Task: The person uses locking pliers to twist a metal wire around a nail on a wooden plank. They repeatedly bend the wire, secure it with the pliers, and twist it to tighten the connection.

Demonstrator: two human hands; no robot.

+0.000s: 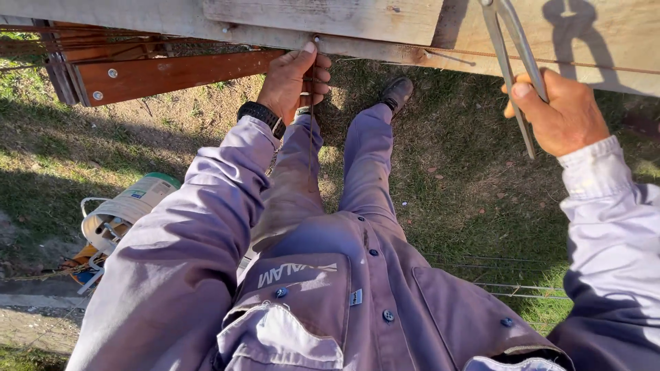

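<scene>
My left hand (294, 82) grips a thin wire (311, 148) that runs down from a hole in the pale wooden beam (330, 19), thumb pressed up near the hole. A black watch sits on that wrist. My right hand (560, 113) is closed on the long metal handles of a pair of pincers (512, 51), whose head rises out of view at the top edge. I stand on grass in grey work clothes, one dark boot (397, 93) visible below the beam.
A white bucket (124, 209) lies tipped on the grass at left. A reddish-brown board (172, 74) with bolts joins the beam at upper left. Several thin fence wires (522, 288) run across at lower right. A concrete strip borders the bottom left.
</scene>
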